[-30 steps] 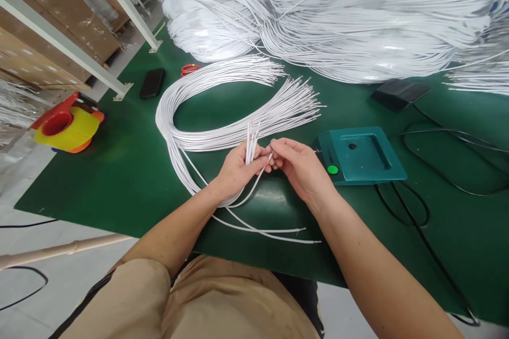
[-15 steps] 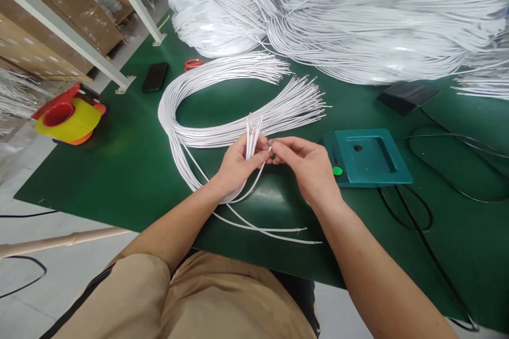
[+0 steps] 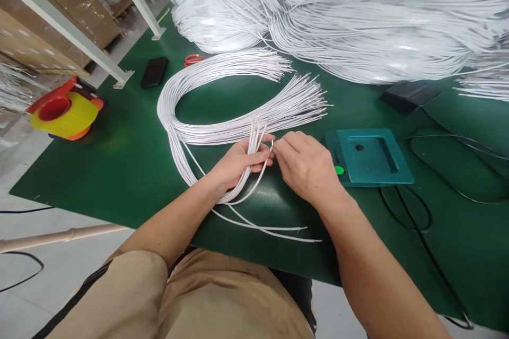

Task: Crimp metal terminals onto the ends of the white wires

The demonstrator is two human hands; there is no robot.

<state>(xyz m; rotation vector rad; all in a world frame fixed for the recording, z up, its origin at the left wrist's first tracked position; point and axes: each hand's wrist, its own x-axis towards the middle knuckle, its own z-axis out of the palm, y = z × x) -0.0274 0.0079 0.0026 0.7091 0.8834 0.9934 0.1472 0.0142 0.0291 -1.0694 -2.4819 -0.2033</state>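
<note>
Several white cables stand up out of my left hand, whose thumb presses them against the fingers. My right hand is just to the right, with its fingertips pinched at the tip of one white cable that curves up from below. Behind my hands lies a large curved bundle of white cables, its ends fanned out to the right. Two loose cable ends rest on the green table in front of my hands.
At the right sits a teal device with a green button, black cords beside it. Big heaps of white cable fill the back. Further left are red-handled scissors, a black phone and a yellow and red tape dispenser.
My right hand has turned so that its back shows more, and its fingers have curled in. The single cable's tip now points up between my hands.
</note>
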